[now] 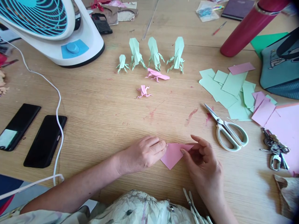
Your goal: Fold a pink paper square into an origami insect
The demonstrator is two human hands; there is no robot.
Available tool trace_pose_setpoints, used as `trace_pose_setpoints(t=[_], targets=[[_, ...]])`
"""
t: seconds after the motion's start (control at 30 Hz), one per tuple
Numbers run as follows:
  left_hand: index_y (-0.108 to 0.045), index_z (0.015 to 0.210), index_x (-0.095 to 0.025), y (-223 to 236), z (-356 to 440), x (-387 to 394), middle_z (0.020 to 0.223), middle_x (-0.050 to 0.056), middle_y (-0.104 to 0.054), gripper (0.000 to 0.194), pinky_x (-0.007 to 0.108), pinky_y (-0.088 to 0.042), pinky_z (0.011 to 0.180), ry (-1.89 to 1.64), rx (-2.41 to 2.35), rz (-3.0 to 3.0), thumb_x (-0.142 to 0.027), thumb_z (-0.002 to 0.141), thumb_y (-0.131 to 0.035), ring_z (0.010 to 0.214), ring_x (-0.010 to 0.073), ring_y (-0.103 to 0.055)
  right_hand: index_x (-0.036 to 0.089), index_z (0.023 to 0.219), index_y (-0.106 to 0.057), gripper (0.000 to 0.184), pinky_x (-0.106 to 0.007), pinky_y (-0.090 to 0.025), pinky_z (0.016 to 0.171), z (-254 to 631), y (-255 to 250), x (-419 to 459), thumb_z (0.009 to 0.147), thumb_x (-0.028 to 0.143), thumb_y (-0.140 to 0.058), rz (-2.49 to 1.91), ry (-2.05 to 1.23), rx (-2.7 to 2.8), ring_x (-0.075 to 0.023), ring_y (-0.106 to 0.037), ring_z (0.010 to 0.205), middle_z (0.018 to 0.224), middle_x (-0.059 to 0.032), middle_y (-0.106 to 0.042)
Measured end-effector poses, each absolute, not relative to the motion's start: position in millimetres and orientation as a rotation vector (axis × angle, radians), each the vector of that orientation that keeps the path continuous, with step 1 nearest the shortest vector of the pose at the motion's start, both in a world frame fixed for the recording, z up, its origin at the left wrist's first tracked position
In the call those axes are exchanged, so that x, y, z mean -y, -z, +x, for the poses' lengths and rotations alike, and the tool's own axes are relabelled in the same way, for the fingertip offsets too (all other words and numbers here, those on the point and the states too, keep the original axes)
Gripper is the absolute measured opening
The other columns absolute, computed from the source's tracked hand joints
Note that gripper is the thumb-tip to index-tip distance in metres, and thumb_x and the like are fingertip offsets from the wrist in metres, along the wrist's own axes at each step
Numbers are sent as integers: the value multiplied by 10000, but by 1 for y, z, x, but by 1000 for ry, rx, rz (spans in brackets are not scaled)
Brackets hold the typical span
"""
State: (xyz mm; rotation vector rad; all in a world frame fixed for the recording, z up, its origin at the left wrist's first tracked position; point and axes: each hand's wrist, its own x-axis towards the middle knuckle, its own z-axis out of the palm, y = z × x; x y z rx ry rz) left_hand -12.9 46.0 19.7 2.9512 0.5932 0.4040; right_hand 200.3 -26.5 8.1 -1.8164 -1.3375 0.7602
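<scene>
A pink paper (172, 157), folded into a triangle with its point toward me, lies on the table between my hands. My left hand (149, 152) has its fingers curled together on the paper's left corner, hiding that part. With thumb and fingers, my right hand (203, 161) pinches the right corner. Beyond my hands stand a small pink folded-paper figure (143, 91) with thin legs and a longer pink paper figure (157, 75). Several light green folded-paper figures (154, 54) form a row behind them. White-handled scissors (227, 130) lie open to the right of my right hand.
Green paper pieces (224, 90) and pink pieces (263, 109) are heaped at right, near keys (275, 149). A red bottle (249, 29) and a teal bag (280, 65) stand behind. At left are a fan (86, 37), two phones (45, 141) and a white cable (59, 102).
</scene>
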Motion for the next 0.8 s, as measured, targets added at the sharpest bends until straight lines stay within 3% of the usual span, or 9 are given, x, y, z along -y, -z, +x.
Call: trace_pose_setpoints(t=[0.13, 0.27, 0.43, 0.63, 0.8], targets=[[-663, 1057, -100, -18, -12, -47, 1026, 97, -686, 231, 308, -549, 792, -424, -593, 2968, -118, 1008, -437, 848, 164, -590, 229, 1107, -641, 258, -283, -534, 647, 199, -9, 28, 879, 346, -670, -1828, -701, 1387, -165, -655, 686, 827, -13, -705], [-656, 1080, -92, -17, -13, -46, 1034, 103, -681, 224, 314, -546, 793, -448, -594, 2987, -120, 1005, -446, 849, 168, -586, 247, 978, -669, 63, -304, -517, 710, 201, -8, 27, 925, 248, -635, -1700, -613, 1607, -171, -652, 759, 857, -17, -706], [-657, 1078, -88, -16, -13, -45, 1014, 99, -679, 221, 319, -548, 802, -477, -604, 2975, -124, 1005, -452, 847, 164, -584, 231, 1068, -656, 192, -326, -522, 786, 204, -8, 26, 939, 111, -579, -1468, -575, 1820, -185, -663, 887, 988, -52, -714], [-661, 1094, -85, -19, -12, -45, 1028, 89, -685, 218, 311, -548, 797, -467, -608, 2957, -142, 1006, -470, 842, 162, -580, 215, 1152, -632, 275, -309, -517, 849, 208, -8, 32, 942, 64, -540, -1403, -583, 1966, -184, -653, 1040, 1160, -73, -681], [-654, 1129, -88, -20, -12, -43, 1057, 91, -683, 218, 310, -543, 813, -443, -615, 2981, -155, 1000, -492, 869, 171, -584, 198, 1192, -622, 316, -327, -523, 873, 209, -9, 31, 939, 35, -524, -1313, -574, 2030, -193, -648, 1058, 1187, -92, -673]])
